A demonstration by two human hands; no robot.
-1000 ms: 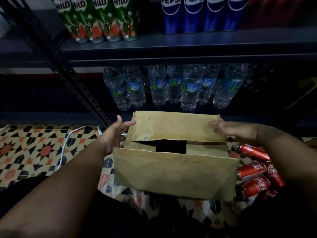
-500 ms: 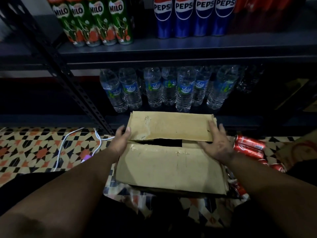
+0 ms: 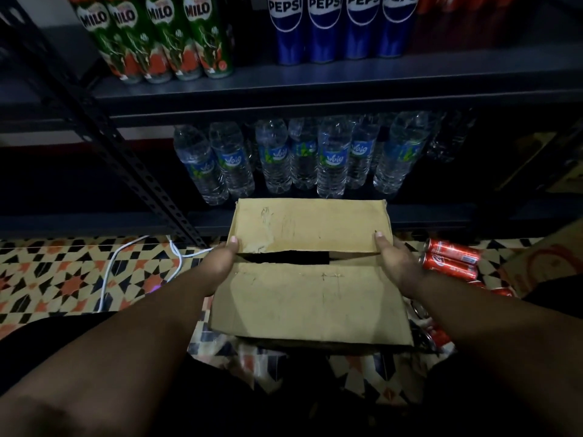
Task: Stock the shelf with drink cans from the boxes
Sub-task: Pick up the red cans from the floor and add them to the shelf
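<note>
Both flaps had dropped nearly flat over the cardboard box (image 3: 310, 298) — on the floor before the shelf (image 3: 315, 86) — left hand (image 3: 217, 263) and right hand (image 3: 396, 263) gripping its sides, thumbs on top.

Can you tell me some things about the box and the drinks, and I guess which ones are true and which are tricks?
1. Both hands hold the cardboard box. True: the left hand grips its left side and the right hand its right side.
2. The box flaps stand wide open. False: they are folded nearly flat, with only a thin dark gap between them.
3. Red cans lie on the patterned floor to the right of the box. True.
4. The Pepsi cans stand below the water bottles. False: they stand on the shelf above the bottles.
5. The Milo cans are to the left of the Pepsi cans. True.
</note>
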